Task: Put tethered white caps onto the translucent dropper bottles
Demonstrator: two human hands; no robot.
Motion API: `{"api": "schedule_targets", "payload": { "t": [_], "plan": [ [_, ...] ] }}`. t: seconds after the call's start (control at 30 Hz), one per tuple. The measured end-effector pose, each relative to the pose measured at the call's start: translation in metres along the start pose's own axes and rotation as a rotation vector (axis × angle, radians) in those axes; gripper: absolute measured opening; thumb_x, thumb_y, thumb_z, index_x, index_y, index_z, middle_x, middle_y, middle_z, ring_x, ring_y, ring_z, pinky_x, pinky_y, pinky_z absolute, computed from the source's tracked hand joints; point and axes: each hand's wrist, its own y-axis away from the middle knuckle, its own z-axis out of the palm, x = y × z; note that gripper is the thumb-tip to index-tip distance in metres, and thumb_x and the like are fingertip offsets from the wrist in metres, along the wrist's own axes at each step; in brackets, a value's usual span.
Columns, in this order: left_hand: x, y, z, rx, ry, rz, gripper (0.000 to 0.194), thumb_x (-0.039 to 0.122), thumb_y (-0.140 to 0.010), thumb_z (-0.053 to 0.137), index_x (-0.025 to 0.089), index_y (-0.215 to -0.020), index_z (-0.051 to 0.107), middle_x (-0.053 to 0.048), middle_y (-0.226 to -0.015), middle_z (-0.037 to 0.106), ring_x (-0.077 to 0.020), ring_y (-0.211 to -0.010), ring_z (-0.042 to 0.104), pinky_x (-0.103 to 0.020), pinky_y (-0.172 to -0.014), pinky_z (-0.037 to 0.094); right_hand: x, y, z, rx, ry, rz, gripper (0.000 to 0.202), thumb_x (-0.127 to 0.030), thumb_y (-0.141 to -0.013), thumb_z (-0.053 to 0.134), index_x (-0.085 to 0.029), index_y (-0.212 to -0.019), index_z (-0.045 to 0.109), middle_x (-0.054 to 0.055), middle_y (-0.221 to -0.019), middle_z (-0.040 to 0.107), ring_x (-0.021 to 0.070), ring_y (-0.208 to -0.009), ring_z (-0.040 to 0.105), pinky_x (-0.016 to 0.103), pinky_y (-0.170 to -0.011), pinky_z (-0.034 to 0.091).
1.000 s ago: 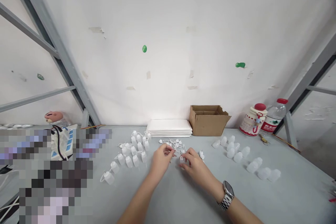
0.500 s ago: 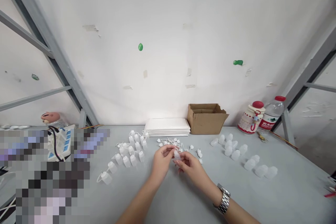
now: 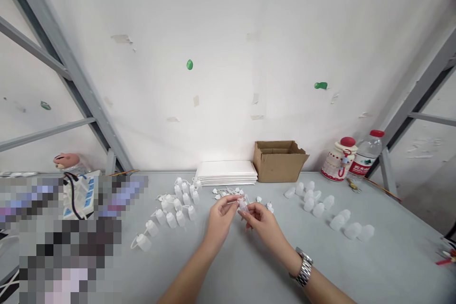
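Pinching 1 small cloudy bottle (image 3: 243, 205) between them, the left hand (image 3: 221, 216) grips its upper end and the right hand (image 3: 262, 222) its body, over the grey table (image 3: 235, 270). White caps (image 3: 270, 205) lie just beyond; looped bottles (image 3: 171, 220) stand to the left, plain bottles (image 3: 318, 209) to the right.

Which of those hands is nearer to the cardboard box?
The right hand is nearer, in front of the cardboard box and slightly left of its middle; the left hand is in front too, but farther left.
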Motion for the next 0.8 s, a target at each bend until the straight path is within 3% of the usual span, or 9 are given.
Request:
{"api": "schedule_targets", "payload": {
  "t": [0.23,0.4,0.5,0.67,0.8],
  "plan": [
    [0.003,0.004,0.002,-0.002,0.024,-0.002,0.018,0.033,-0.073,0.06,0.017,-0.08,0.064,-0.008,-0.097,0.07,-0.0232,-0.1,0.06,-0.037,-0.091,0.042,0.005,0.001,0.002,0.038,0.032,-0.03,0.035,-0.052,-0.07,0.061,-0.018,-0.077,0.058,-0.002,-0.061,0.055,0.0152,-0.054,0.054,0.028,-0.053,0.045],
    [-0.004,0.0,0.004,0.046,0.11,-0.024,0.02,0.033,-0.067,0.067,0.018,-0.073,0.056,-0.009,-0.089,0.071,-0.0242,-0.095,0.063,-0.039,-0.088,0.044,0.006,0.003,0.006,0.084,0.039,-0.059,0.034,-0.052,-0.071,0.061,-0.019,-0.077,0.059,-0.002,-0.06,0.054,0.0154,-0.055,0.052,0.028,-0.054,0.044],
    [-0.005,-0.001,0.003,0.05,0.222,-0.081,0.026,0.03,-0.062,0.072,0.018,-0.078,0.056,-0.009,-0.086,0.071,-0.0245,-0.094,0.063,-0.039,-0.087,0.044,0.003,0.005,0.008,0.106,0.017,-0.067,0.032,-0.05,-0.071,0.061,-0.019,-0.077,0.059,-0.002,-0.061,0.055,0.0158,-0.057,0.052,0.028,-0.055,0.043],
    [-0.003,-0.002,-0.003,-0.079,0.414,-0.276,0.03,0.025,-0.066,0.067,0.015,-0.094,0.062,-0.01,-0.097,0.069,-0.0233,-0.096,0.061,-0.036,-0.086,0.043,0.003,0.007,0.007,0.109,0.018,-0.079,0.027,-0.044,-0.074,0.061,-0.019,-0.081,0.059,-0.001,-0.067,0.058,0.0166,-0.061,0.052,0.028,-0.059,0.042],
    [-0.001,-0.001,-0.005,-0.141,0.458,-0.306,0.027,0.019,-0.066,0.063,0.017,-0.093,0.066,-0.009,-0.103,0.067,-0.022,-0.097,0.06,-0.034,-0.083,0.044,0.004,0.006,0.006,0.103,0.029,-0.084,0.025,-0.042,-0.075,0.06,-0.018,-0.082,0.059,0.0,-0.067,0.059,0.0172,-0.063,0.052,0.028,-0.06,0.041]
  ]
}}
